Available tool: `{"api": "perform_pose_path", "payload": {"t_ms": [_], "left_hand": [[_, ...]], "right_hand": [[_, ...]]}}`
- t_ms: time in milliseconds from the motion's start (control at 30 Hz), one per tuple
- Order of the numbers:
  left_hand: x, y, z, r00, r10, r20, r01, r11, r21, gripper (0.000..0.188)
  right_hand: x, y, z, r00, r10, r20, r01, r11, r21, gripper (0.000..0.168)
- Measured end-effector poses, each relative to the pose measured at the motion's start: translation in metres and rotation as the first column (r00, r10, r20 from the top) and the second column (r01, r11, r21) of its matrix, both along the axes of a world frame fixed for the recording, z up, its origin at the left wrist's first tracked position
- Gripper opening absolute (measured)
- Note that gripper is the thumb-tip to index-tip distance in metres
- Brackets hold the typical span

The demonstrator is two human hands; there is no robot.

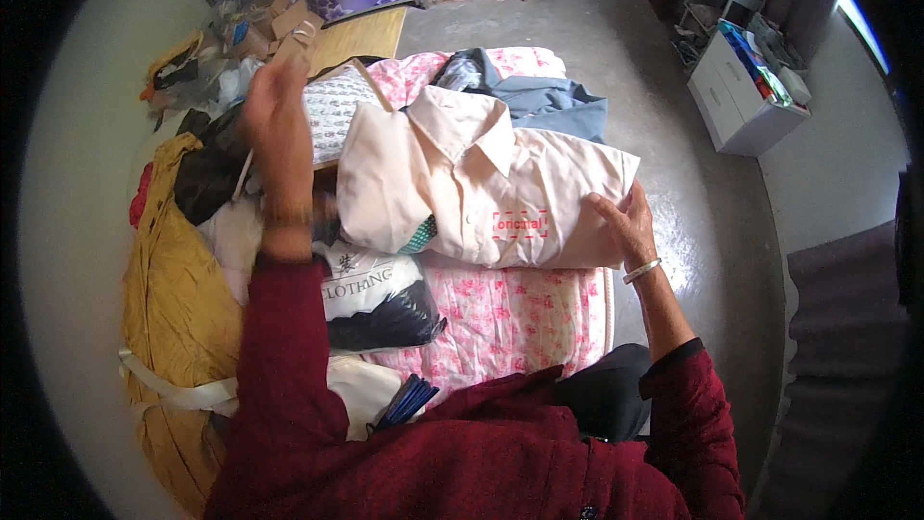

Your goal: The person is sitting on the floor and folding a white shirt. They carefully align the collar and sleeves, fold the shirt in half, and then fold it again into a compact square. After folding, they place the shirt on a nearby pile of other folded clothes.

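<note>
A folded cream collared shirt (462, 180) with a red printed mark lies in front of me, its collar away from me. My right hand (632, 220), with a pale bangle at the wrist, holds the shirt's right edge, thumb on top. My left hand (280, 123) is raised at the shirt's left, blurred and apart from it; its fingers cannot be made out clearly. A bit of green dotted cloth (421, 235) shows at the shirt's lower left edge. Beneath the shirt spreads a pink floral bed cover (520, 318).
Left of the shirt lie a plastic-bagged garment (382, 303) and a mustard garment (173, 282). Grey-blue clothing (556, 105) lies beyond the shirt. Cardboard boxes (292, 18) are heaped at the far left. A white drawer cabinet (736, 97) stands by the right wall.
</note>
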State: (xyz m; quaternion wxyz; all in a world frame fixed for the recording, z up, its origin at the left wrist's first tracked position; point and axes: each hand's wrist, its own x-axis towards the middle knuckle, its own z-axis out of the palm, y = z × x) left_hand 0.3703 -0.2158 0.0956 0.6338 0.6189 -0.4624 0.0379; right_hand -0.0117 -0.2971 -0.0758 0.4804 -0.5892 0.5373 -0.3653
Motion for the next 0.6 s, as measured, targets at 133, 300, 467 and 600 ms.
{"api": "perform_pose_path", "payload": {"t_ms": [133,300,467,600], "left_hand": [[-0.089,0.121,-0.054,0.883,-0.192,-0.429,0.271,0.954,0.131,0.011],[-0.154,0.136,-0.166,0.333,-0.029,-0.943,0.580,0.794,0.181,0.041],[-0.142,0.072,-0.191,0.230,-0.164,-0.959,0.362,0.930,-0.072,0.038],[-0.124,0.055,-0.212,-0.054,-0.377,-0.925,0.255,0.890,-0.378,0.050]], "right_hand": [[0.043,0.006,0.013,0.861,0.071,0.504,-0.143,0.984,0.104,0.054],[0.038,-0.005,-0.010,0.831,0.000,0.557,-0.098,0.984,0.147,0.046],[0.033,-0.001,-0.013,0.882,-0.077,0.464,-0.036,0.973,0.230,0.040],[0.038,0.015,-0.008,0.858,-0.192,0.475,-0.012,0.919,0.393,0.037]]}}
